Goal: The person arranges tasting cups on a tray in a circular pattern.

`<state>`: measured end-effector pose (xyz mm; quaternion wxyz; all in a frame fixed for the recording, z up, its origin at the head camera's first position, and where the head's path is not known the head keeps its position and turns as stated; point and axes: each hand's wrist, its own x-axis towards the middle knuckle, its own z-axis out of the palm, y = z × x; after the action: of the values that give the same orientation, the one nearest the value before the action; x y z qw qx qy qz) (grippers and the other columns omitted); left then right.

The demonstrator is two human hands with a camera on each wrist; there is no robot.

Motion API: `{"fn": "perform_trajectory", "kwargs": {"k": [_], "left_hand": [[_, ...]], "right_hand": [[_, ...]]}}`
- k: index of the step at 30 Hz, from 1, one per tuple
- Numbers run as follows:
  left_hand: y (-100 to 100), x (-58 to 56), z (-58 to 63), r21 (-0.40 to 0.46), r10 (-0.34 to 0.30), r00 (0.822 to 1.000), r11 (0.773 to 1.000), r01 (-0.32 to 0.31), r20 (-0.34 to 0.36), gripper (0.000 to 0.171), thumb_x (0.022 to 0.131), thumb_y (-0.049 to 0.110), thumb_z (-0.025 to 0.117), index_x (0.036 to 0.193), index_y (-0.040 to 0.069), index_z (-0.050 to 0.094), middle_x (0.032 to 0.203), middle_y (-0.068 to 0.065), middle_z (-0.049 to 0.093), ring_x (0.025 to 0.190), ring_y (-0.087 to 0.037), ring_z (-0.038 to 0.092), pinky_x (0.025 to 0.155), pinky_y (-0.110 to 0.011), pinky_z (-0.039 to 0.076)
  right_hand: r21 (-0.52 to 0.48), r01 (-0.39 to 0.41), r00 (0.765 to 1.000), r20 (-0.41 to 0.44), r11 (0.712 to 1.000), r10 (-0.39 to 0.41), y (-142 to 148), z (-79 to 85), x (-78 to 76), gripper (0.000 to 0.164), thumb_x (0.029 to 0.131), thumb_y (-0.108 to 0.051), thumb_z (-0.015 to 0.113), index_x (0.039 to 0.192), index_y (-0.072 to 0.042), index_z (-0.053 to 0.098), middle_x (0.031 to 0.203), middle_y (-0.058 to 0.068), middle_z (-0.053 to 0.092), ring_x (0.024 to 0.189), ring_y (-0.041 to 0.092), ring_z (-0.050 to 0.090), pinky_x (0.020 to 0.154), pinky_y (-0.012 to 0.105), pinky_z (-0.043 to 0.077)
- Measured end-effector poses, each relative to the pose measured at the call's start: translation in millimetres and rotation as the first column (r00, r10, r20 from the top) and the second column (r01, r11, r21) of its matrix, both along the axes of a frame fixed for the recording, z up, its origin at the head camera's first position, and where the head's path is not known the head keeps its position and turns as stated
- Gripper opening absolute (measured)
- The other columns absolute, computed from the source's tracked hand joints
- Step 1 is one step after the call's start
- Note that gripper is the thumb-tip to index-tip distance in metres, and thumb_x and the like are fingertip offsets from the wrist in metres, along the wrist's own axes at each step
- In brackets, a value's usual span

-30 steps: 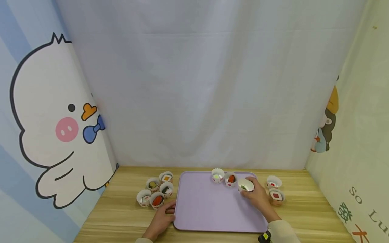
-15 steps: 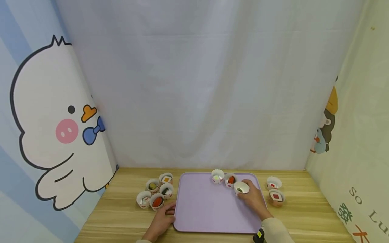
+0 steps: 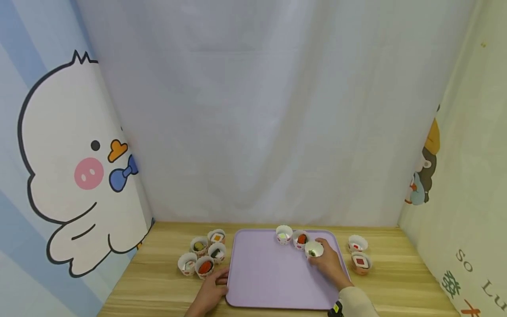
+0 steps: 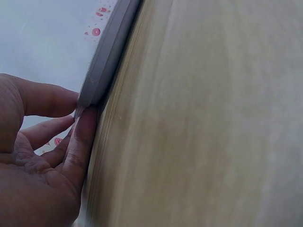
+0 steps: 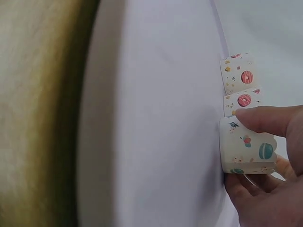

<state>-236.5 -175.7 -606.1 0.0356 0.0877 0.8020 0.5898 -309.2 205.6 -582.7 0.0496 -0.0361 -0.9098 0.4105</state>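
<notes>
Lilac tray is apparently steadied by left hand, fingers parted; right hand pinches paper cup outside, likely sparing contents.

From the head, we are facing forward and down; from the wrists, we are viewing the left hand and right hand closely. All three views are sharing the tray.

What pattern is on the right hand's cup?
The cup is white with teal round motifs and small leafy sprigs, clearest in the right wrist view.
</notes>
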Motion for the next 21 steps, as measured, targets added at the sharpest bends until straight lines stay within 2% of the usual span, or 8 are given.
{"fn": "perform_trajectory", "kwargs": {"k": [6,10,13,21], "left_hand": [[-0.7,1.1,-5.1,-0.001,-0.021,1.0,1.0,0.021,0.007,0.061,0.074,-0.01,0.058,0.133,-0.018,0.047,0.118,-0.031,0.061,0.105,-0.036,0.063,0.076,-0.019,0.052],[-0.9,1.3,-6.8,-0.007,-0.022,1.0,1.0,0.022,0.006,0.06,0.074,-0.01,0.059,0.132,-0.018,0.048,0.118,-0.03,0.061,0.105,-0.035,0.063,0.076,-0.019,0.052],[-0.3,1.0,-5.6,-0.009,-0.015,1.0,1.0,0.015,0.005,0.06,0.073,-0.011,0.059,0.132,-0.018,0.048,0.118,-0.031,0.061,0.105,-0.035,0.062,0.077,-0.019,0.052],[0.1,-0.8,-0.5,-0.016,0.006,1.0,1.0,-0.006,0.023,0.062,0.072,-0.01,0.059,0.132,-0.017,0.048,0.119,-0.03,0.061,0.105,-0.034,0.062,0.077,-0.02,0.051]], "right_hand": [[-0.024,-0.023,1.0,0.001,0.999,0.023,1.2,0.6,4.4,0.082,0.07,-0.01,0.08,0.142,0.0,0.042,0.138,0.032,0.051,0.12,0.044,0.054,0.098,0.056,0.044],[-0.022,-0.043,0.997,-0.072,0.999,0.042,2.4,6.3,8.0,0.081,0.071,-0.009,0.082,0.141,0.003,0.042,0.139,0.031,0.05,0.127,0.046,0.05,0.102,0.056,0.042],[-0.008,-0.046,0.993,-0.11,0.999,0.045,4.1,17.2,12.9,0.078,0.073,-0.01,0.081,0.14,0.004,0.043,0.14,0.03,0.05,0.13,0.046,0.047,0.104,0.057,0.041],[-0.002,-0.059,0.99,-0.132,0.998,0.058,17.1,57.4,27.5,0.075,0.082,-0.014,0.075,0.145,0.001,0.038,0.148,0.027,0.043,0.136,0.045,0.041,0.107,0.059,0.038]]}}
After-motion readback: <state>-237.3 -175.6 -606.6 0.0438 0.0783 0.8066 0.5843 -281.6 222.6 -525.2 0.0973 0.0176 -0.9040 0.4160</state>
